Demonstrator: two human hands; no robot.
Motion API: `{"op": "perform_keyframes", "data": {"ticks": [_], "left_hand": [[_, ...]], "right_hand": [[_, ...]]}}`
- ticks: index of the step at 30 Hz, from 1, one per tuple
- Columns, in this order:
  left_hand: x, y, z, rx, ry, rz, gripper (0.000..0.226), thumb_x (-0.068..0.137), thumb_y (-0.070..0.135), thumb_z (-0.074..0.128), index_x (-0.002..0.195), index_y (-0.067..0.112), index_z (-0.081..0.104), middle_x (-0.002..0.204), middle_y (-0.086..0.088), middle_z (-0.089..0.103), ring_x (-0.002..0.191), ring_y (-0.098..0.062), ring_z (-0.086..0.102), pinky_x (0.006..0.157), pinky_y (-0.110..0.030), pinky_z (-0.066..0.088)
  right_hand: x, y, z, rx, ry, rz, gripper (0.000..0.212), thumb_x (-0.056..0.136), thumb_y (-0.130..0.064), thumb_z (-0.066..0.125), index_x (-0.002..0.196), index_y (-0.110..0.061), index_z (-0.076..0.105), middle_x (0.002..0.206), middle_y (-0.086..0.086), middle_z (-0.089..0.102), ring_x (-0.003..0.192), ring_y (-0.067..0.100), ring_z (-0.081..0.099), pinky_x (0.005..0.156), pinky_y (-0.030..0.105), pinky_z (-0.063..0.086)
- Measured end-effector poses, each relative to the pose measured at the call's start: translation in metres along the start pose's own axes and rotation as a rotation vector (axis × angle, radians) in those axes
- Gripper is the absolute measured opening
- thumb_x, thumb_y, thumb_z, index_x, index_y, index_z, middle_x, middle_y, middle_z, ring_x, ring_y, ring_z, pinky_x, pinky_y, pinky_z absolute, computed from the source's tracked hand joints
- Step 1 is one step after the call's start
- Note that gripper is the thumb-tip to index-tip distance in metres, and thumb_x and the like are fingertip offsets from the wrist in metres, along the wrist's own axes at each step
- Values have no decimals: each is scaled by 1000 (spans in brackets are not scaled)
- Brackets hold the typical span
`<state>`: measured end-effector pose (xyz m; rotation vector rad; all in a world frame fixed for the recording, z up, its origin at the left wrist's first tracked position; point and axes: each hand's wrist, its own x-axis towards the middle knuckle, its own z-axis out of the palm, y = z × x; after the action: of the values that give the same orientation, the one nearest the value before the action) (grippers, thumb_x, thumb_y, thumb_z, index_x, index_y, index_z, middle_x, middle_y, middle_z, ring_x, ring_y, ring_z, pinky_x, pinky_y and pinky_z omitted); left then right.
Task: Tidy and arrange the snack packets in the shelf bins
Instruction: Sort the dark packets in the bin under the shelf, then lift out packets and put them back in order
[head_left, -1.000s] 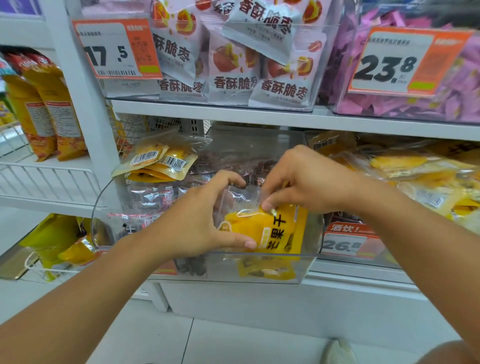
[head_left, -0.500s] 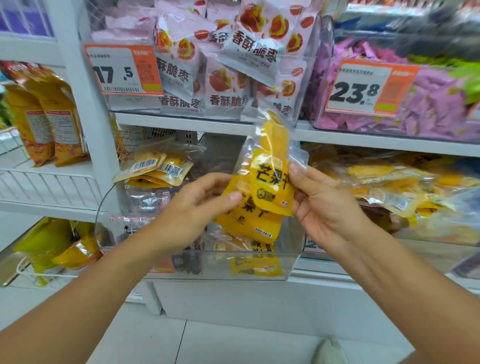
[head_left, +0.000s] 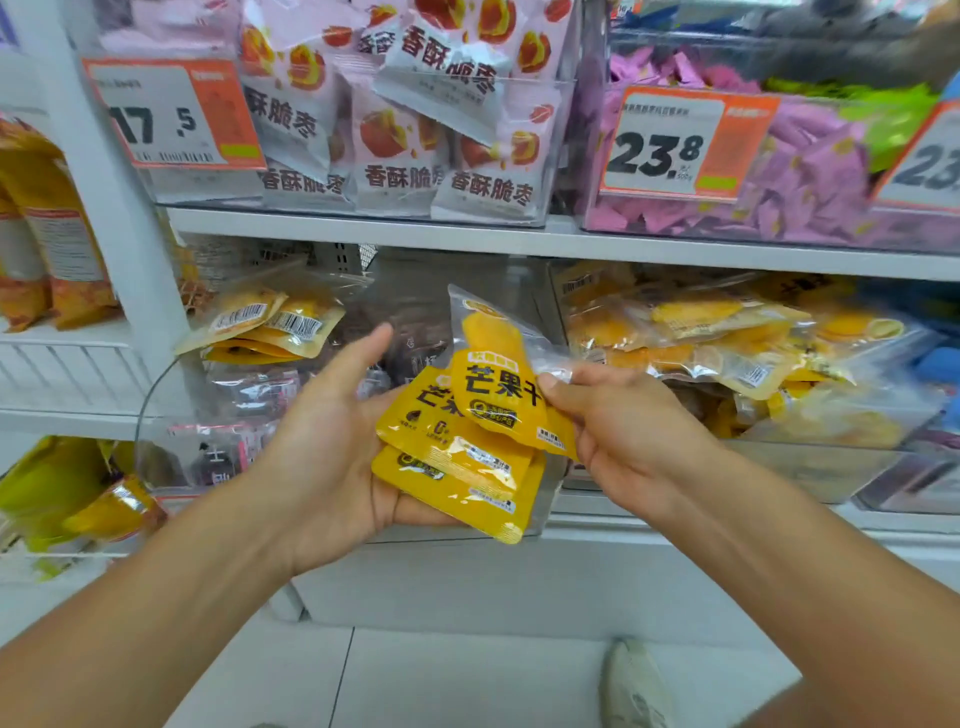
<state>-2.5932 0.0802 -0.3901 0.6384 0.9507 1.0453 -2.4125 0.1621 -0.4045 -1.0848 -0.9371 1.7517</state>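
Three yellow dried-mango packets (head_left: 457, 447) are stacked in front of the middle shelf. My left hand (head_left: 332, 441) supports the lower two from beneath, palm up, thumb raised and straight. My right hand (head_left: 613, 426) pinches the right edge of the top packet (head_left: 498, 384), which stands upright on the stack. Behind them is a clear bin (head_left: 156, 395) with dark packets; two more yellow packets (head_left: 270, 322) rest on its left rim. A neighbouring clear bin (head_left: 810, 462) at the right is heaped with yellow mango packets.
The upper shelf (head_left: 519, 239) carries a bin of white-and-pink jujube packets (head_left: 405, 119) and a bin of purple sweets (head_left: 810, 176), each with an orange price tag. Orange bags (head_left: 47, 234) hang at the left. My shoe (head_left: 634, 680) shows on the floor.
Both hands have lifted the yellow packets out of the clear bin and drawn them toward me. The top packet now lies lower, on the stack in my left palm.
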Motion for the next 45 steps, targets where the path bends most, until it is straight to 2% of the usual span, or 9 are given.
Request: {"op": "perform_keyframes", "data": {"ticks": [5,8,13,17,24,28,33,38,45], "left_hand": [[13,2,30,210,-74,11,45,73,40,67,106,10,78,107,-13,75,89,-29,75,83,-46,59],[32,-7,51,208,-7,91,43,69,23,72,110,8,74,102,-15,76,85,-29,75,73,-46,62],[59,-24,82,132,-39,201,50,71,27,74,118,9,71,104,-14,76,89,-31,75,64,-40,63],[75,-38,98,164,93,305,44,77,27,76,119,19,65,102,-8,77,88,-30,76,75,-49,62],[100,-40,112,277,210,469,28,99,40,56,124,28,61,107,5,76,94,-18,75,84,-40,59],[115,-38,125,260,207,472,37,96,46,61,126,24,61,111,2,75,103,-23,72,98,-50,52],[137,-26,122,309,264,543,19,94,28,69,104,13,64,85,0,77,73,-14,74,65,-29,60],[160,-16,94,757,569,689,78,73,65,75,133,23,47,122,3,62,107,-19,64,89,-41,53],[177,-23,100,1188,469,756,46,98,54,49,139,34,48,115,-11,51,115,-34,50,100,-46,44]], "right_hand": [[-24,-7,-11,-230,25,-114,24,93,-10,67,116,-3,67,99,12,77,79,19,72,60,26,56],[-38,-25,-19,-367,115,-256,35,91,-18,72,125,-14,62,112,0,73,80,8,72,52,18,52],[-60,-37,-60,-496,169,-355,56,72,-40,84,123,-34,63,110,-9,72,91,13,73,77,35,60],[-54,-33,-75,-322,-39,-275,29,90,-18,70,117,-26,66,96,6,77,81,22,76,65,37,61],[-34,-35,-86,-113,93,-316,52,88,-17,73,133,-23,47,102,2,75,78,25,72,62,53,55],[-35,-51,-93,0,18,-252,25,95,-18,64,118,-9,59,107,13,74,79,27,74,56,39,60],[-6,-67,-106,35,248,-346,23,94,-4,63,117,1,63,100,18,75,82,25,75,65,37,63],[12,-78,-113,-14,445,-451,28,87,5,68,113,-6,65,103,19,72,76,22,74,62,31,61],[23,-62,-120,-555,537,-626,36,88,-12,66,123,-22,67,107,8,70,82,24,69,71,42,60]]}}
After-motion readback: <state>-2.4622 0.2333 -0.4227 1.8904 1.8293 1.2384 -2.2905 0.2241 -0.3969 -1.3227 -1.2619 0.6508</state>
